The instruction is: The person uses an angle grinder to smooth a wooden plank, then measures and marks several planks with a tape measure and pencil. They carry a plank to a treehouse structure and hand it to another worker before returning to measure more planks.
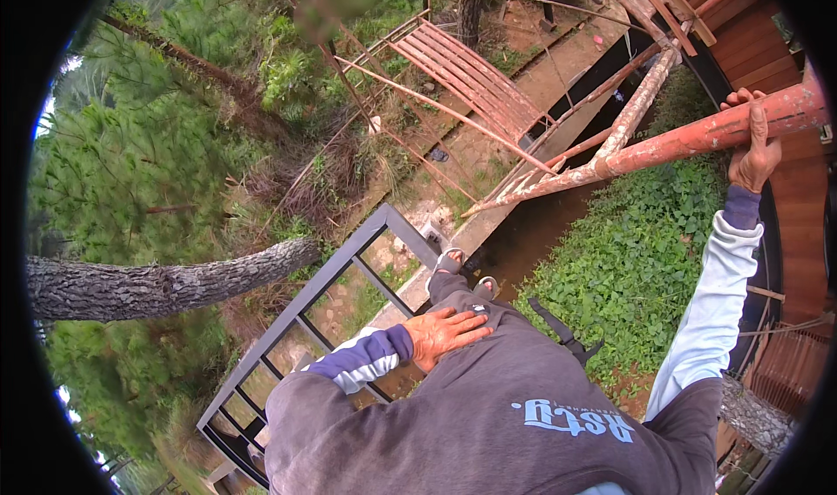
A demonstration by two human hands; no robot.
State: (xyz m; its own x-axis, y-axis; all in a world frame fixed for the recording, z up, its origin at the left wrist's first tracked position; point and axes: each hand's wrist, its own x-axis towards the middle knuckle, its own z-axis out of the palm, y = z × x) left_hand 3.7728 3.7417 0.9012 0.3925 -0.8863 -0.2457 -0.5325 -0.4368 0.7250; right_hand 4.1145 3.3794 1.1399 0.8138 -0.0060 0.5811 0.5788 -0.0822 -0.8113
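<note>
My right hand (755, 150) is wrapped round a thick metal pole (680, 151) with worn, peeling red paint, near its right end. The thumb shows on the near side of the pole, and part of the fingers is hidden behind it. My left hand (445, 336) lies flat on my dark clothing (514, 355), near the thigh, fingers stretched out and holding nothing. Beyond it, my feet in sandals (448, 261) stand on a narrow concrete edge (475, 231).
A black metal railing (324, 290) runs along my left. Brownish water (530, 244) and leafy plants (632, 242) lie below. Rusty pipes lead to a red slatted platform (471, 76) ahead. A tree trunk (174, 287) stands left; dark red boards (798, 207) line the right.
</note>
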